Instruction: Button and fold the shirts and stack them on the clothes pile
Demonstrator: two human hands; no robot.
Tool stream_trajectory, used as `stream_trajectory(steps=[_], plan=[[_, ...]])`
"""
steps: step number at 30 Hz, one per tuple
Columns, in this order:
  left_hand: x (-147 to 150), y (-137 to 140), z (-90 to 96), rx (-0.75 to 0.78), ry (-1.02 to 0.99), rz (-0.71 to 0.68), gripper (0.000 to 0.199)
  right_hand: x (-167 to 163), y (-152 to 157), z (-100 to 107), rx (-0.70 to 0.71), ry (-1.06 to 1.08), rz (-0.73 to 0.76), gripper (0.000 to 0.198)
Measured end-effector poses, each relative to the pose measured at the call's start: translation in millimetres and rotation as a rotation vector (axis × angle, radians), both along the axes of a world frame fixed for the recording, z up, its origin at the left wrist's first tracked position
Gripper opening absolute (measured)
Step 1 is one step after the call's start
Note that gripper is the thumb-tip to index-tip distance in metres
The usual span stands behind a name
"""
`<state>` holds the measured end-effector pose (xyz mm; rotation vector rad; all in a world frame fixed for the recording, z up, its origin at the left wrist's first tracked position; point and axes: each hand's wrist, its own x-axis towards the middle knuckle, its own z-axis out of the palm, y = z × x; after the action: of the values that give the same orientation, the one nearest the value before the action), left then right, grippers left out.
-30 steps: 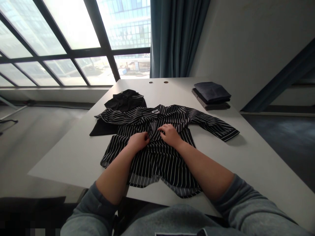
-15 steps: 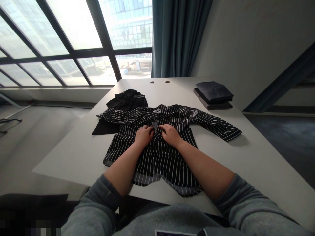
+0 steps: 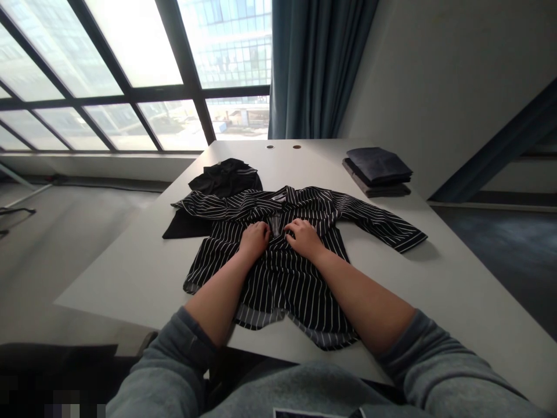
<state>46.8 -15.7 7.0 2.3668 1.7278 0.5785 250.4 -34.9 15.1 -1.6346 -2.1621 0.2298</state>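
A black shirt with white stripes (image 3: 300,278) lies spread on the white table (image 3: 387,290), collar at the far side and hem toward me. One sleeve stretches out to the right; the other is bunched at the left. At the left edge of the neck opening, my left hand (image 3: 255,238) is closed on the shirt fabric, fingers curled. My right hand (image 3: 303,237) pinches the opposite edge, thumb and fingers bent together. Between the two hands the opening shows the shirt's greyish inside. Both fingertips are partly hidden by the hands.
Behind the shirt's left sleeve sits a crumpled black garment (image 3: 226,177), with a flat black cloth (image 3: 185,225) beneath the sleeve. A stack of folded dark clothes (image 3: 378,165) stands at the back right. Beyond the table hang blue curtains (image 3: 319,69) beside large windows.
My hands have moved slightly apart, and the neck opening between them looks a little wider. The rest of the shirt lies as before.
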Motion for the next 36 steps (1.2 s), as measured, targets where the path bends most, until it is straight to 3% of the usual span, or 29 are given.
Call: stream_trajectory(steps=[4, 10, 16, 19, 23, 28, 36], plan=[[0.4, -3.9, 4.2, 0.021, -0.115, 0.001, 0.01, -6.7, 6.2, -1.6, 0.035, -0.039, 0.126, 0.041], [-2.1, -11.5, 13.2, 0.03, -0.268, 0.006, 0.006, -7.0, 18.5, -4.7, 0.045, 0.02, 0.161, 0.024], [-5.9, -16.3, 16.2, 0.118, -0.255, 0.062, 0.01, -2.9, 9.5, 8.7, 0.25, 0.213, 0.307, 0.018], [-7.3, -18.8, 18.9, 0.114, -0.244, 0.103, 0.01, -4.0, 3.4, 16.2, 0.279, 0.232, 0.369, 0.019], [-7.7, -21.1, 22.6, 0.071, -0.328, 0.033, 0.009, -5.6, -1.5, 21.3, 0.274, 0.188, 0.339, 0.019], [-4.2, -23.7, 20.2, -0.068, -0.593, -0.131, 0.005, -6.8, -8.3, 27.2, 0.323, 0.239, 0.346, 0.022], [-1.2, -18.5, 8.1, -0.288, -0.886, -0.126, 0.02, -8.7, -9.4, 22.1, 0.25, 0.345, 0.37, 0.011]])
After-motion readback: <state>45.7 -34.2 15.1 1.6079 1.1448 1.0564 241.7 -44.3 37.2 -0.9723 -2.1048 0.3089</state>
